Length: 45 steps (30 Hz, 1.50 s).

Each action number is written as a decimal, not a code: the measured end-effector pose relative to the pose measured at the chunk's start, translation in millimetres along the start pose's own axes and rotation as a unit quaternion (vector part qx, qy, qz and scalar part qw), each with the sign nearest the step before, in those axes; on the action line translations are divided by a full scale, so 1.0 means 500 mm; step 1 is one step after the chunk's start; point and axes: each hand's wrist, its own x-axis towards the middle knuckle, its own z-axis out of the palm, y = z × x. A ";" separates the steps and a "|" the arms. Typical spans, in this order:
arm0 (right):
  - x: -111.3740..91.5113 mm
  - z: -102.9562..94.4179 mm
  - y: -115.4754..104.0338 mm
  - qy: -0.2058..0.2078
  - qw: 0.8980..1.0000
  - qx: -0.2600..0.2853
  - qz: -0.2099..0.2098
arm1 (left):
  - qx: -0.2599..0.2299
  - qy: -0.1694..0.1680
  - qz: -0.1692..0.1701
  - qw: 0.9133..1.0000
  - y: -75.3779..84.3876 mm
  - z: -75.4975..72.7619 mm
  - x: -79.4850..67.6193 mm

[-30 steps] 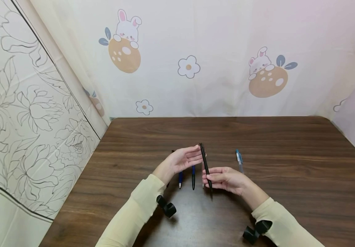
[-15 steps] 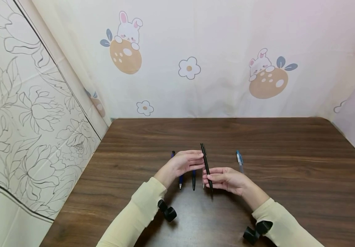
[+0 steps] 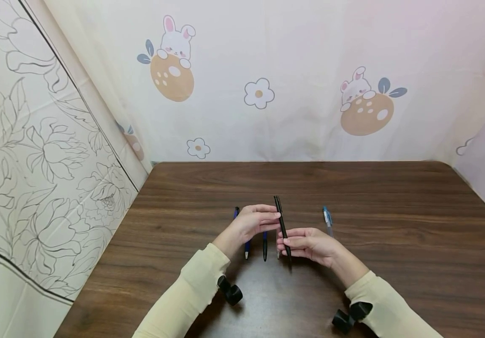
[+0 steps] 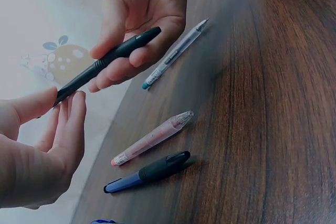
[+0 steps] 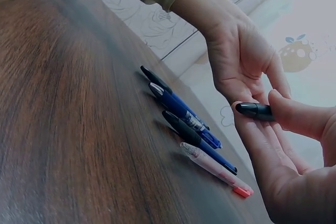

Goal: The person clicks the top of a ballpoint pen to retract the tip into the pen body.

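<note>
A black pen [image 3: 282, 220] is held up above the table, slanted, between both hands. My left hand [image 3: 253, 223] pinches its upper end between thumb and fingertips, as the left wrist view shows. Lower down the barrel, my right hand [image 3: 310, 245] grips the pen near its tip, thumb on one side and fingers on the other. In the right wrist view only the dark tip end of the pen [image 5: 254, 110] shows beyond the right thumb. Beneath the hands lie a pink pen [image 4: 152, 139] and a blue pen with a black grip [image 4: 149, 172].
Two more blue pens, one with a dark tip [image 5: 181, 100] and one with a silver tip [image 5: 173, 102], lie left of these. A clear pen with a blue end [image 3: 328, 220] lies on the right. The brown wooden table [image 3: 394, 211] ends at a patterned curtain [image 3: 293, 56].
My left hand has slid slightly down along the black pen, its fingers closing in on the upper part. The right hand and the pen have stayed nearly still.
</note>
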 end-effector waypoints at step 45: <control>-0.075 -0.034 -0.051 0.286 0.828 -0.481 -0.031 | 0.118 0.105 0.027 0.987 -0.017 0.048 0.062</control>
